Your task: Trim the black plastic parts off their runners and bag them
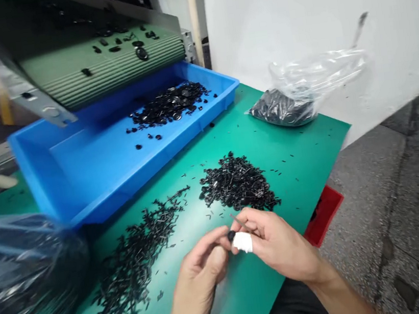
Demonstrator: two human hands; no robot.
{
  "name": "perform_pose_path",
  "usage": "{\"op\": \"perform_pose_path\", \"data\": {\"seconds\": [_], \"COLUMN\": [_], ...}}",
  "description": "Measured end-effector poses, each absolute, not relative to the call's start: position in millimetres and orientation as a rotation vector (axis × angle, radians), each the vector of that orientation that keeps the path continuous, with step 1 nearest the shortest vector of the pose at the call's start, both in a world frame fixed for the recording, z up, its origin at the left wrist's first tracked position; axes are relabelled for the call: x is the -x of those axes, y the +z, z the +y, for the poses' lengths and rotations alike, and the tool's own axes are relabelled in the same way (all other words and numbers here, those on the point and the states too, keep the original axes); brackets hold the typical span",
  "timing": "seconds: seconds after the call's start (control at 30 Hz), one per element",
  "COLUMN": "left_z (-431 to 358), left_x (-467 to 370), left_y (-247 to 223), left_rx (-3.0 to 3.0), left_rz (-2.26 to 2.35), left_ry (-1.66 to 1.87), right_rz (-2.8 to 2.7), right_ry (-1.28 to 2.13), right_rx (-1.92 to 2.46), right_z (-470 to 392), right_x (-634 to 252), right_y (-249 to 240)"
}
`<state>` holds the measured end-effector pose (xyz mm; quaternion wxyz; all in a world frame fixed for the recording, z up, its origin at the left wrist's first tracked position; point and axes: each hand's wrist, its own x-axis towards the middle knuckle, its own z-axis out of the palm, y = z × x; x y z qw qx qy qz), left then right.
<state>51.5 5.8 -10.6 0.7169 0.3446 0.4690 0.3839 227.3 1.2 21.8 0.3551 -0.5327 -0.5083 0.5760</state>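
Observation:
My left hand [200,276] pinches a small round black part [231,235] between thumb and fingertips. My right hand [283,245] meets it there, closed around a thin grey metal tool [240,222] whose tip points up and left. White tape [243,242] wraps one digit of the right hand, right beside the black part. Just beyond my hands lies a pile of small black parts [236,182]. A long heap of thin black pieces [132,270] spreads to the left of them on the green tabletop [188,227].
Behind stands a blue tray [93,157] with black parts [171,103], under a ribbed green conveyor [113,69]. A clear bag of black pieces [284,108] rests at the back right. Another bag [26,289] bulges at the left. A red bin [325,216] sits below the right edge.

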Motion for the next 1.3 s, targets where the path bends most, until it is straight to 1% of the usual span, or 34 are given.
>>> {"op": "perform_pose_path", "data": {"seconds": [0.1,0.27,0.53,0.63,1.13,1.3], "left_z": [5,7,6,5,4,0], "left_x": [-49,-49,-49,-50,-54,-54], "left_y": [-13,-10,-11,-10,-3,-5], "left_rx": [-0.747,-0.631,-0.547,-0.582,-0.516,-0.537], "left_rz": [1.046,1.053,1.066,1.065,0.980,0.990], "left_ry": [0.856,0.893,0.905,0.925,0.959,0.988], "right_rz": [-1.390,-1.653,-1.852,-1.896,-1.818,-1.826], "right_ry": [1.432,1.031,0.580,0.539,0.666,0.517], "right_rx": [1.445,1.509,1.652,1.646,1.692,1.702], "right_z": [2,-5,-29,-32,-39,-38], "right_x": [-211,-207,-201,-199,-191,-186], "right_y": [18,16,14,17,17,15]}}
